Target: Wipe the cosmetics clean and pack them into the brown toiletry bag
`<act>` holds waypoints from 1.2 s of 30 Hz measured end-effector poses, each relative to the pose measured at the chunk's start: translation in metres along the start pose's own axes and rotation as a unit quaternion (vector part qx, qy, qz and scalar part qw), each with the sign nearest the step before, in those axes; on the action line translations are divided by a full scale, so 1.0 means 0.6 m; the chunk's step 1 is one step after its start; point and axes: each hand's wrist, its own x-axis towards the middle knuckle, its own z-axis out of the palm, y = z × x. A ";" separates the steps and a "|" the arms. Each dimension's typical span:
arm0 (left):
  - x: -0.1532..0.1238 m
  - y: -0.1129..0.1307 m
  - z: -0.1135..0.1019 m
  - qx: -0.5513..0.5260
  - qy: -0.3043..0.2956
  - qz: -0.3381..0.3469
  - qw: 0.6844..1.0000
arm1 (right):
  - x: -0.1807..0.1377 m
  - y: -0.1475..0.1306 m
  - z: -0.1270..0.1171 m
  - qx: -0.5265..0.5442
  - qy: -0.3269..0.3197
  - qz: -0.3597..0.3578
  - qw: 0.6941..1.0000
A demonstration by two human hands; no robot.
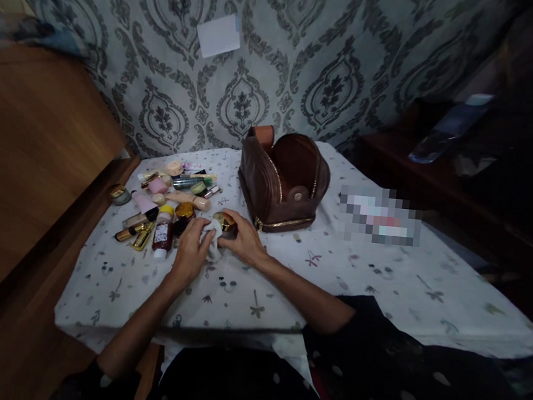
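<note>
My right hand (243, 238) is closed around a small jar with a shiny gold lid (224, 222), just over the table. A crumpled white cloth (214, 245) is gripped in my left hand (192, 249) and touches the jar's left side. Beside my left hand stands a dark red bottle with a yellow cap (164, 228). Behind it is another jar with an amber-gold lid (184, 210). Past my right hand sits a brown cosmetic bag (276, 191), unzipped, its flap folded back.
Several tubes, bottles and compacts (193, 184) lie in a pile at the table's left. Another gold-lidded jar (120, 194) is at the left edge. A blurred-out item (379, 216) lies on the right. A wooden cabinet (33, 142) flanks the table, and a plastic bottle (452, 129) is at far right.
</note>
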 end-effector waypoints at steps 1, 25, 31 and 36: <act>0.002 0.002 -0.001 0.007 0.004 0.009 1.000 | -0.001 0.001 0.000 0.021 -0.009 -0.003 1.000; -0.014 -0.022 0.010 0.075 0.006 0.151 0.986 | 0.015 0.015 -0.028 0.206 -0.089 0.026 0.974; -0.026 -0.040 0.013 0.074 0.008 0.148 0.986 | 0.014 0.006 -0.028 0.229 -0.064 0.069 0.969; -0.025 -0.040 0.014 0.068 0.011 0.157 0.985 | 0.017 0.005 -0.027 0.225 -0.057 0.055 0.971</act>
